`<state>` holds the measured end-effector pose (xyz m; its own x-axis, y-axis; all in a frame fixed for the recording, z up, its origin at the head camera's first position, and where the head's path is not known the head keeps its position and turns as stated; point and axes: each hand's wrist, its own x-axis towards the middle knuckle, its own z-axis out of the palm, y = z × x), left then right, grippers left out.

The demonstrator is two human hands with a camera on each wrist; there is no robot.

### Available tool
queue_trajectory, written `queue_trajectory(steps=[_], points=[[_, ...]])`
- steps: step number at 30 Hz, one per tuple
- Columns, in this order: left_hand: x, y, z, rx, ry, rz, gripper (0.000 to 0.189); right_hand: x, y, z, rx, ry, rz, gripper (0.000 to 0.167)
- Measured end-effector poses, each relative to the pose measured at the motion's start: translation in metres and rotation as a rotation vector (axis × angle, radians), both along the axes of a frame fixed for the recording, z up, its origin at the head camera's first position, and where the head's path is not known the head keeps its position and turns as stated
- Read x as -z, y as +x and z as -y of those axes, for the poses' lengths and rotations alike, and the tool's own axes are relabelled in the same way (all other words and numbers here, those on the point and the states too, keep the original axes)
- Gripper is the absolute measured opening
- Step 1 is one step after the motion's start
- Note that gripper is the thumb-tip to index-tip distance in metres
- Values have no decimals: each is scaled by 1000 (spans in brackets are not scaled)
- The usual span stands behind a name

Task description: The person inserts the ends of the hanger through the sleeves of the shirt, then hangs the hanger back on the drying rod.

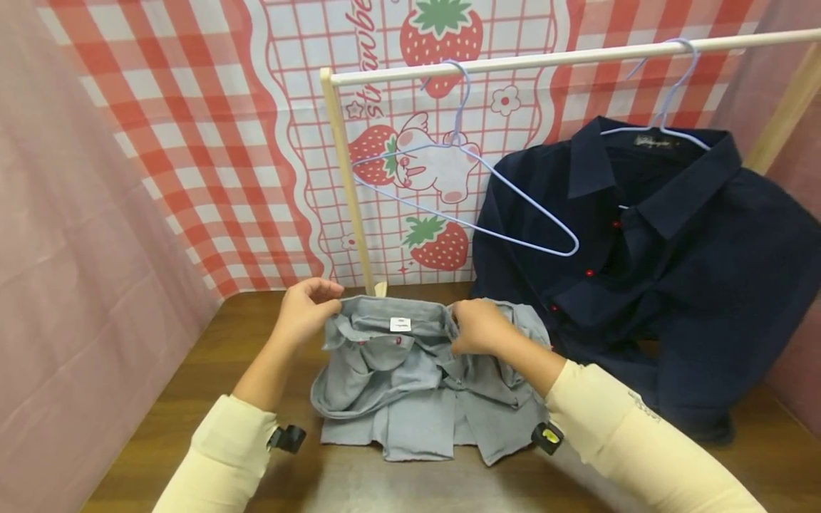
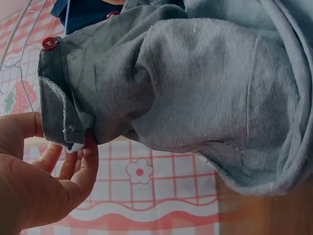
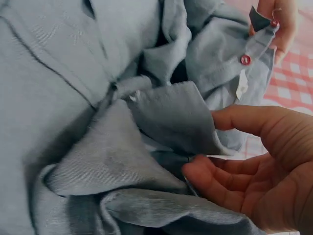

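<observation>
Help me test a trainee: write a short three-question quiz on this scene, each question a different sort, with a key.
1. True or false: only one hand touches the grey garment.
2. Choose one: the buttons on that garment are (A) white, (B) red, (C) green.
3. How many hangers hang from the rail?

Key:
1. False; the left hand and the right hand both hold it.
2. B.
3. Two; one carries the navy shirt, the other is bare.
</observation>
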<state>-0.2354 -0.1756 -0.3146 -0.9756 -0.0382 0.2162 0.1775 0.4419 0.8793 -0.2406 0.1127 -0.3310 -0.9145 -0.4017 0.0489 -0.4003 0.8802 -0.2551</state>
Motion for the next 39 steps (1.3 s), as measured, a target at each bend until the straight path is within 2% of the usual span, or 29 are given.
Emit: queue_trajectory(steps=[4, 8, 12, 17, 22, 27, 31, 33, 36, 39], points=[[6, 0, 2, 21, -19, 25, 21, 7, 6, 1, 6, 27, 0, 33], [8, 2, 3, 33, -47, 20, 25, 7, 12, -3, 39, -26, -25, 38], [5, 5, 5, -1, -74, 11, 24, -7, 17, -11, 64, -97, -62, 46], [-1, 7, 9, -17, -143, -6, 22, -33, 19, -31, 48, -131, -185, 35], [-5, 8, 10, 8, -245, -75, 21, -54, 25, -49, 49, -170, -282, 21], [-7, 8, 9, 26, -368, -229, 21, -65, 32, -63, 52, -171, -468, 17], [-8, 6, 6, -5, -469, -375, 22, -71, 38, -68, 41, -203, -620, 14], [-7, 5, 4, -31, -516, -419, 20, -73, 42, -70, 29, -221, -681, 12], [-2, 4, 3, -55, -552, -413, 13, -72, 46, -71, 13, -225, -740, 12], [7, 5, 2, -45, -552, -352, 9, -64, 45, -74, 6, -195, -731, 11]])
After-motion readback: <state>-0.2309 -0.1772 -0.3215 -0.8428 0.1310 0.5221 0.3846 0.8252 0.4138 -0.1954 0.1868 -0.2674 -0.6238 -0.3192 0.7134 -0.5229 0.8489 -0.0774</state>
